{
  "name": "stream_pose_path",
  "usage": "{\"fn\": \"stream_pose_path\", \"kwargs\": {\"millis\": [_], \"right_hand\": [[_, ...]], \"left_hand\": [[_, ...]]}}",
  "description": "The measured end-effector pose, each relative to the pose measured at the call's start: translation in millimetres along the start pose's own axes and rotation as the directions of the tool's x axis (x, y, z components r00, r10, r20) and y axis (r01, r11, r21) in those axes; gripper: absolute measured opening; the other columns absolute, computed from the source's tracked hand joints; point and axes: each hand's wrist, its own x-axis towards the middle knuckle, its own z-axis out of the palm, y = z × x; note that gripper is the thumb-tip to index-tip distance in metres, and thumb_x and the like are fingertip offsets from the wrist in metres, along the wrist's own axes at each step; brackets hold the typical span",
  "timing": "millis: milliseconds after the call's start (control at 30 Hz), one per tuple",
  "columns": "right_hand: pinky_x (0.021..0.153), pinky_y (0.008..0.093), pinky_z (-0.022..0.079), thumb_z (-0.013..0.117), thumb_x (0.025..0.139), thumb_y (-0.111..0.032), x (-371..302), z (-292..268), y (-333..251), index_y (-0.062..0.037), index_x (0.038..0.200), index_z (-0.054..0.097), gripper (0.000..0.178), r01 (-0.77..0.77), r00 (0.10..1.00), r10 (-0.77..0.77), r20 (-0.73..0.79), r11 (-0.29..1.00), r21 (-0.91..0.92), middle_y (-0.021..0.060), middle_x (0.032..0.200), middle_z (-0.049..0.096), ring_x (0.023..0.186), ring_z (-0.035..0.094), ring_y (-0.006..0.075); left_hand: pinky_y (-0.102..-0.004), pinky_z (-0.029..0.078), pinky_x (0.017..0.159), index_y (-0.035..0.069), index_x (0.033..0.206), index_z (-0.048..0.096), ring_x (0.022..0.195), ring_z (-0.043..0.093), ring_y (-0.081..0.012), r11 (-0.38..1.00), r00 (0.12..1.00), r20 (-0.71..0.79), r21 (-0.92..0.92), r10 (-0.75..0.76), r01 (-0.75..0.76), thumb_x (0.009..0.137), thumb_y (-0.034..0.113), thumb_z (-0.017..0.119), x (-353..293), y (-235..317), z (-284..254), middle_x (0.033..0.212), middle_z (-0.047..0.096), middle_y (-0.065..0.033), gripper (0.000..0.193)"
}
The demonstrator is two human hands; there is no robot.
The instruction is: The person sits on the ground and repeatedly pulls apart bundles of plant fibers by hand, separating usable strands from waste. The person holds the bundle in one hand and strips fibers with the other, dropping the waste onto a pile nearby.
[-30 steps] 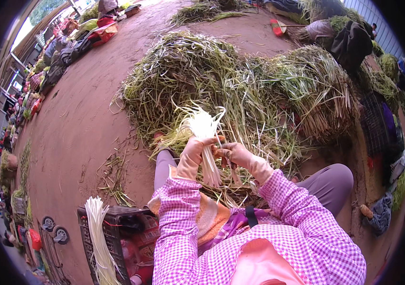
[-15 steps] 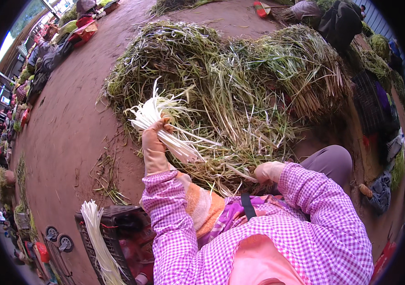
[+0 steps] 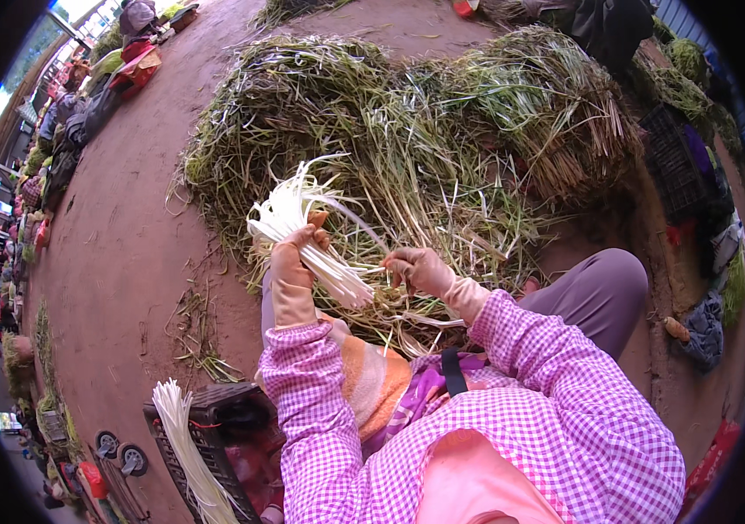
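Note:
My gloved left hand [image 3: 292,269] is closed around a bunch of long white stalks [image 3: 283,211], which look like blanched chives. Their pale, loose ends fan out above the fist and the bundled ends point down toward my lap. My gloved right hand [image 3: 429,272] is pinched on the end of a single thin stalk [image 3: 362,222], blurred by motion, which stretches toward the top of the bunch. Beneath both hands spreads a big heap of green and straw-coloured stalks [image 3: 416,188].
At lower left, another white bunch [image 3: 182,437] lies across a dark plastic crate [image 3: 215,397]. Small wheels [image 3: 133,459] stand beside it. Brown floor [image 3: 119,262] runs along the left. A black crate [image 3: 676,166] and a grey-blue cloth [image 3: 703,330] are on the right.
My right hand has moved left and up from beside my knee to near the bunch, with a stalk in its fingers. The left hand has shifted slightly, still around the bunch.

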Motion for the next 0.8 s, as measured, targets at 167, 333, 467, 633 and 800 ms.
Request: {"fn": "stream_pose_path", "kwargs": {"millis": [167,333,467,633,800], "right_hand": [[0.057,0.0253,0.053,0.054,0.100,-0.024,11,-1,-16,-0.0094,0.119,0.067,0.027,0.308,0.949,-0.287,0.130,0.931,-0.196,0.0066,0.076,0.068,0.063,0.064,0.0107],[0.054,0.0241,0.054,0.059,0.098,-0.027,46,-8,-5,-0.0072,0.125,0.062,0.034,-0.191,0.923,0.113,0.367,0.964,0.183,0.0057,0.085,0.071,0.058,0.062,0.0133],[0.056,0.0241,0.054,0.064,0.094,-0.027,85,-66,47,-0.0053,0.121,0.061,0.035,-0.103,0.885,0.210,-0.417,0.959,0.264,0.0091,0.101,0.071,0.065,0.065,0.0136],[0.086,0.0356,0.055,0.064,0.091,-0.044,148,-104,79,-0.0038,0.113,0.066,0.046,-0.579,0.801,0.272,-0.533,0.580,-0.573,0.0127,0.110,0.070,0.094,0.069,0.0250],[0.071,0.0303,0.057,0.062,0.095,-0.030,141,-112,57,-0.0144,0.115,0.069,0.026,-0.469,0.841,0.238,-0.487,0.770,-0.433,0.0077,0.107,0.071,0.082,0.068,0.0156]], "left_hand": [[-0.0438,0.059,0.091,-0.012,0.125,0.049,0.103,0.066,-0.0365,0.994,0.994,-0.019,-0.020,-0.107,0.107,0.091,-0.004,0.048,5,-30,19,0.119,0.061,-0.0244,0.034],[-0.0317,0.060,0.075,-0.013,0.122,0.051,0.077,0.064,-0.0201,0.994,1.000,-0.003,-0.110,0.004,-0.004,0.094,-0.001,0.051,-2,-19,25,0.107,0.066,-0.0215,0.031],[-0.0250,0.056,0.070,-0.009,0.122,0.055,0.073,0.060,-0.0133,0.914,0.914,-0.137,-0.084,0.383,-0.396,0.096,0.003,0.051,-7,15,6,0.099,0.066,-0.0140,0.029],[-0.0273,0.062,0.074,-0.011,0.133,0.045,0.078,0.068,-0.0158,0.854,0.978,-0.008,-0.486,0.209,-0.187,0.086,-0.004,0.060,16,5,6,0.118,0.066,-0.0172,0.051],[-0.0334,0.061,0.078,-0.005,0.133,0.047,0.083,0.069,-0.0183,0.888,0.991,0.077,-0.455,0.111,-0.064,0.088,-0.004,0.058,16,-2,9,0.101,0.071,-0.0149,0.047]]}}
